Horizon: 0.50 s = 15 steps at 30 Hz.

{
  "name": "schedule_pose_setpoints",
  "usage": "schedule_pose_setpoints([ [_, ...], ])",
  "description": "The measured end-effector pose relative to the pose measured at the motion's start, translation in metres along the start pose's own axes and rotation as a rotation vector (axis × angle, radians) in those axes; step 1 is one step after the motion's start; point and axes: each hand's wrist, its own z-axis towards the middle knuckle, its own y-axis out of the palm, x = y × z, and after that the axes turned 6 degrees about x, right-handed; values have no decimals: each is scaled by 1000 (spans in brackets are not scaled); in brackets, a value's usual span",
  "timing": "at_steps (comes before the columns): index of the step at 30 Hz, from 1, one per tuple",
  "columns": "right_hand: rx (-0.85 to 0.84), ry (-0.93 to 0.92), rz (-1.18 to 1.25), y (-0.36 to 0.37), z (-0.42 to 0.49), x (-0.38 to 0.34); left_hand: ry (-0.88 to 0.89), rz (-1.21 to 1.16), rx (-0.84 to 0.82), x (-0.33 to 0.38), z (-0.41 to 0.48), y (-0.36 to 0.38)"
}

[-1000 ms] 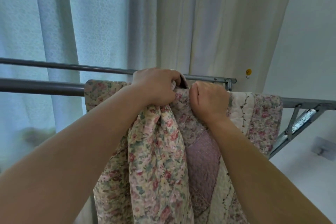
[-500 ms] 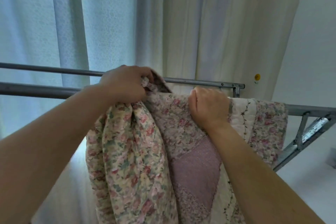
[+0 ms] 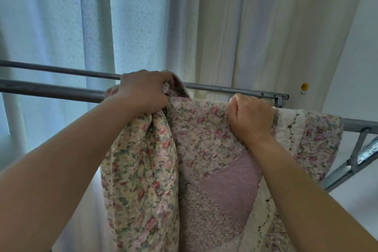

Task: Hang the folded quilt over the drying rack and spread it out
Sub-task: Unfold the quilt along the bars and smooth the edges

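Pale full-length fabric curtains fill the bkgd, bluish at left, cream at right. In front, the floral patchwork quilt w/ a mauve diamond patch hangs over the near bar of the grey metal drying rack. Its right part lies flat over the bar; its left part is bunched in thick hanging folds. The rack's 2nd, thinner bar runs just behind, & a slanted brace shows at far right. On the left hand the fingers curl tight round a gathered wad of quilt, just above the near bar. On the right hand the fingers close in a fist, gripping the quilt's top fold at the bar. A small yellow round knob sits on the wall near the rack's end.
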Motion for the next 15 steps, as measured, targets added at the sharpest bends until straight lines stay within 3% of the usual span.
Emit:
schedule_pose_setpoints([
  [10,-134,102,-36,13,24,-95,80,-77,24,-4,5,6],
  [15,4,62,-137,25,14,-100,152,-111,-29,-19,8,-1],
])
